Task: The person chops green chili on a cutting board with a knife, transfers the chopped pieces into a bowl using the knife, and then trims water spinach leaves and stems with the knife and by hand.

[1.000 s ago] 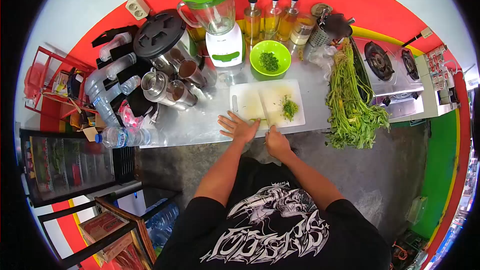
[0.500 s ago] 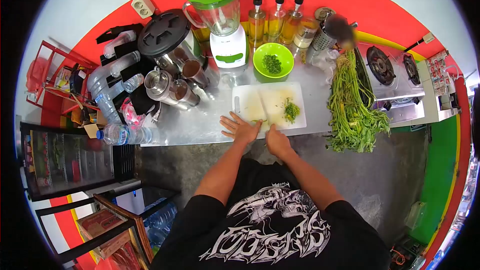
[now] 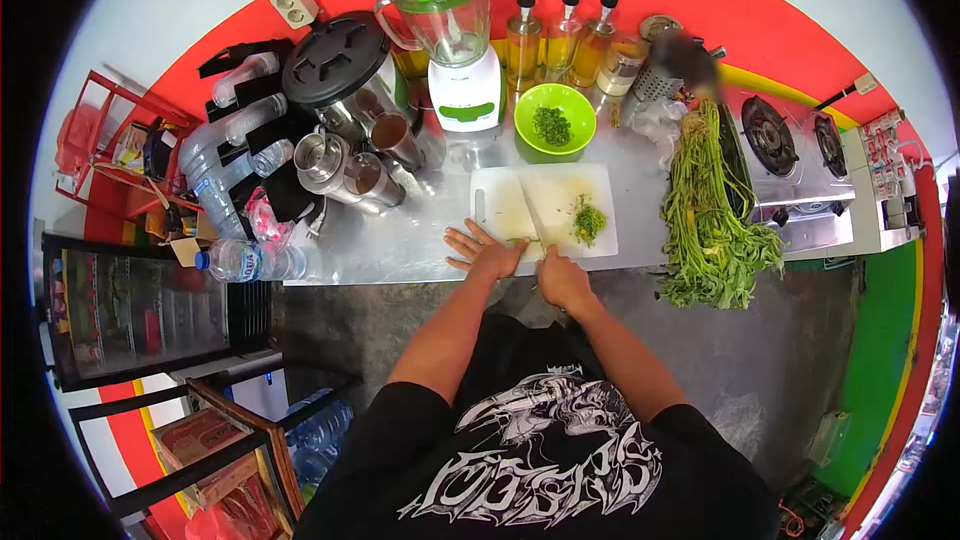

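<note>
A white cutting board point(image 3: 488, 186) lies on the metal table. My right hand point(image 3: 564, 281) is closed round the handle of a knife point(image 3: 531, 208), whose blade points away from me across the board. Beside it, my left hand point(image 3: 490, 253) rests at the board's near left edge, fingers spread, its thumb side against a small piece of green stalk point(image 3: 521, 241). Chopped greens point(image 3: 589, 221) lie in a pile on the board's right part. Behind the board, a green bowl point(image 3: 556, 150) holds more chopped greens.
Long leafy stalks point(image 3: 705, 210) lie right of the board, beside a gas stove point(image 3: 785, 165). A blender point(image 3: 466, 90), pump bottles point(image 3: 523, 45) and a dark-lidded steel container point(image 3: 337, 65) stand behind. Metal cups point(image 3: 396, 141) and a water bottle point(image 3: 235, 261) are on the left.
The view has shifted slightly, so the table's things appear a little further right. Both hands keep nearly the same place at the board, with the knife still in my right hand.
</note>
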`<state>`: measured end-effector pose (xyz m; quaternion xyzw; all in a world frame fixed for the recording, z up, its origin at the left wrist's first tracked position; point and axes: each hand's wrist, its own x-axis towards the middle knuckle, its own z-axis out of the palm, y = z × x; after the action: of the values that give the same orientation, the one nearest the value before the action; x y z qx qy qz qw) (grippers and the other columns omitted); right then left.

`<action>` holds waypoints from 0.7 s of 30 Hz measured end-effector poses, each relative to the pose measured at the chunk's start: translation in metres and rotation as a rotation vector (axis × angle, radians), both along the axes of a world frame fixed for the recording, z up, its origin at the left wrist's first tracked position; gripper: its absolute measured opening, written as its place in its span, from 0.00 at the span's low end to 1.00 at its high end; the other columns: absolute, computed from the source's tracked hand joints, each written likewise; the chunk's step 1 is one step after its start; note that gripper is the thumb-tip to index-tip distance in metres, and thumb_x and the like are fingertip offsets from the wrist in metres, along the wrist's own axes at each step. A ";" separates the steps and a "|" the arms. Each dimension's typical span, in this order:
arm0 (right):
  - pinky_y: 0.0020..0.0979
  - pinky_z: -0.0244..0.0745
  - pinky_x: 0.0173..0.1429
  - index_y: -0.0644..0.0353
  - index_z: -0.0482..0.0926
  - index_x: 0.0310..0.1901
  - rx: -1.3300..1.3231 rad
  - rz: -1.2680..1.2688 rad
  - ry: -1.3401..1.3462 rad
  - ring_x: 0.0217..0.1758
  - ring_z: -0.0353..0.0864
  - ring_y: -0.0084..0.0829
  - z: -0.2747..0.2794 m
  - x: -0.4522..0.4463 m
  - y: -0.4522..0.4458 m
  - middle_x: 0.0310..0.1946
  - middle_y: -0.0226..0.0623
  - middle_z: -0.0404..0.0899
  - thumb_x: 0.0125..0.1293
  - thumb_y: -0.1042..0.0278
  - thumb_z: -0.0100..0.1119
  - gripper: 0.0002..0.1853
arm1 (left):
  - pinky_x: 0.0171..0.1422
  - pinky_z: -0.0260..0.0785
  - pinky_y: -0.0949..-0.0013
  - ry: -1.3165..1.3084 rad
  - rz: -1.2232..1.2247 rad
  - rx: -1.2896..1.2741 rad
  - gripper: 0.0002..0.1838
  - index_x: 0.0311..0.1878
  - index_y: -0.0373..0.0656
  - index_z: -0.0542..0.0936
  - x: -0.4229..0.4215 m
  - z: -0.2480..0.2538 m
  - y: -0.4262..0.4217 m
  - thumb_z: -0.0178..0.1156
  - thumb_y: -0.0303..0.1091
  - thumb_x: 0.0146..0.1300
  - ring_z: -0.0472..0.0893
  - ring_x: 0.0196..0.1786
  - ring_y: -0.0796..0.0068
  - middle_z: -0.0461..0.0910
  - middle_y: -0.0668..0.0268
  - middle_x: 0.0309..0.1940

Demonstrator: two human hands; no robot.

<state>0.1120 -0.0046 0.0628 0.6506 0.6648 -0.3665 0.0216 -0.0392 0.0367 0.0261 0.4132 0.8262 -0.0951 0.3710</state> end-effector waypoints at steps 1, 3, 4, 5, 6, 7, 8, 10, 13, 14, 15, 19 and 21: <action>0.59 0.74 0.56 0.68 0.65 0.55 -0.002 0.001 0.001 0.49 0.82 0.67 0.004 -0.001 0.000 0.45 0.67 0.81 0.77 0.54 0.44 0.21 | 0.75 0.12 0.27 -0.002 0.000 0.009 0.78 0.78 0.37 0.21 0.000 0.002 -0.001 0.53 0.86 0.49 0.09 0.78 0.38 0.09 0.34 0.75; 0.56 0.76 0.58 0.69 0.67 0.57 -0.066 -0.030 0.002 0.52 0.83 0.63 0.010 -0.003 -0.002 0.47 0.65 0.82 0.74 0.59 0.48 0.21 | 0.75 0.12 0.27 -0.006 0.000 0.012 0.78 0.78 0.37 0.21 0.000 0.002 -0.002 0.53 0.86 0.49 0.09 0.77 0.37 0.09 0.34 0.75; 0.56 0.76 0.58 0.69 0.67 0.57 -0.069 -0.029 0.001 0.52 0.83 0.63 -0.001 -0.003 -0.005 0.47 0.65 0.82 0.74 0.59 0.48 0.21 | 0.74 0.12 0.27 -0.011 0.000 0.013 0.78 0.78 0.37 0.21 0.000 0.001 -0.002 0.53 0.86 0.49 0.09 0.77 0.37 0.09 0.34 0.75; 0.58 0.75 0.57 0.69 0.67 0.56 -0.034 -0.029 0.000 0.51 0.82 0.65 -0.016 -0.004 -0.008 0.46 0.66 0.82 0.75 0.57 0.46 0.21 | 0.74 0.12 0.27 -0.017 0.000 0.015 0.78 0.78 0.37 0.20 0.000 -0.001 -0.001 0.53 0.86 0.49 0.09 0.77 0.37 0.08 0.34 0.75; 0.59 0.74 0.56 0.69 0.67 0.55 0.001 -0.029 0.000 0.50 0.82 0.66 -0.014 -0.007 -0.009 0.46 0.68 0.81 0.76 0.55 0.45 0.21 | 0.74 0.12 0.27 -0.018 0.003 0.014 0.78 0.78 0.37 0.20 -0.001 -0.003 -0.002 0.53 0.86 0.49 0.09 0.77 0.37 0.08 0.34 0.75; 0.59 0.74 0.56 0.69 0.67 0.55 0.001 -0.025 -0.001 0.50 0.82 0.66 -0.012 -0.007 -0.006 0.46 0.68 0.81 0.76 0.55 0.45 0.21 | 0.74 0.12 0.27 -0.017 0.001 0.030 0.78 0.78 0.37 0.20 -0.001 -0.005 -0.002 0.53 0.86 0.49 0.09 0.78 0.38 0.08 0.34 0.75; 0.60 0.75 0.56 0.69 0.67 0.55 -0.017 -0.028 0.004 0.49 0.82 0.67 -0.010 -0.006 0.000 0.45 0.68 0.81 0.76 0.56 0.45 0.21 | 0.74 0.12 0.27 -0.015 0.000 0.045 0.78 0.78 0.37 0.20 -0.001 -0.007 -0.003 0.53 0.86 0.50 0.09 0.78 0.38 0.08 0.34 0.75; 0.60 0.75 0.56 0.69 0.67 0.55 -0.038 -0.027 0.008 0.49 0.82 0.67 0.002 -0.004 0.002 0.45 0.68 0.81 0.76 0.56 0.46 0.21 | 0.75 0.12 0.27 -0.012 0.006 0.046 0.78 0.78 0.37 0.20 0.000 -0.008 -0.003 0.54 0.86 0.50 0.09 0.78 0.38 0.08 0.34 0.75; 0.60 0.75 0.56 0.69 0.67 0.55 0.022 0.054 0.008 0.49 0.82 0.67 0.004 -0.002 0.002 0.46 0.68 0.81 0.76 0.56 0.46 0.20 | 0.75 0.13 0.28 -0.008 0.014 0.045 0.76 0.79 0.37 0.21 0.001 0.001 -0.004 0.54 0.84 0.52 0.10 0.78 0.39 0.09 0.34 0.75; 0.60 0.75 0.56 0.69 0.67 0.55 0.007 0.038 -0.004 0.49 0.82 0.66 0.001 -0.003 0.001 0.46 0.68 0.81 0.77 0.56 0.45 0.20 | 0.76 0.13 0.28 -0.012 0.010 0.040 0.75 0.79 0.37 0.22 0.001 0.006 -0.004 0.54 0.82 0.54 0.10 0.78 0.39 0.09 0.34 0.75; 0.60 0.75 0.57 0.69 0.67 0.54 -0.009 0.019 -0.018 0.50 0.82 0.66 -0.002 -0.004 -0.001 0.46 0.68 0.81 0.77 0.56 0.45 0.20 | 0.76 0.13 0.28 -0.010 0.010 0.040 0.75 0.79 0.37 0.22 0.000 0.004 -0.005 0.54 0.82 0.54 0.10 0.78 0.39 0.09 0.34 0.75; 0.60 0.75 0.57 0.69 0.68 0.54 -0.039 -0.018 -0.032 0.50 0.82 0.66 -0.009 -0.010 -0.002 0.46 0.67 0.81 0.77 0.56 0.45 0.20 | 0.76 0.13 0.29 -0.018 0.001 0.046 0.75 0.79 0.36 0.22 0.001 0.006 -0.004 0.54 0.83 0.54 0.10 0.78 0.39 0.10 0.33 0.75; 0.59 0.74 0.57 0.69 0.68 0.55 -0.019 -0.010 -0.011 0.50 0.82 0.66 -0.005 -0.009 0.003 0.46 0.67 0.81 0.77 0.55 0.45 0.21 | 0.76 0.13 0.29 -0.023 0.007 0.055 0.75 0.79 0.36 0.22 0.000 0.009 -0.004 0.54 0.83 0.54 0.09 0.78 0.39 0.10 0.33 0.76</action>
<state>0.1026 -0.0015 0.0583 0.6554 0.6580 -0.3695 0.0296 -0.0387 0.0326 0.0349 0.4212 0.8256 -0.0662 0.3695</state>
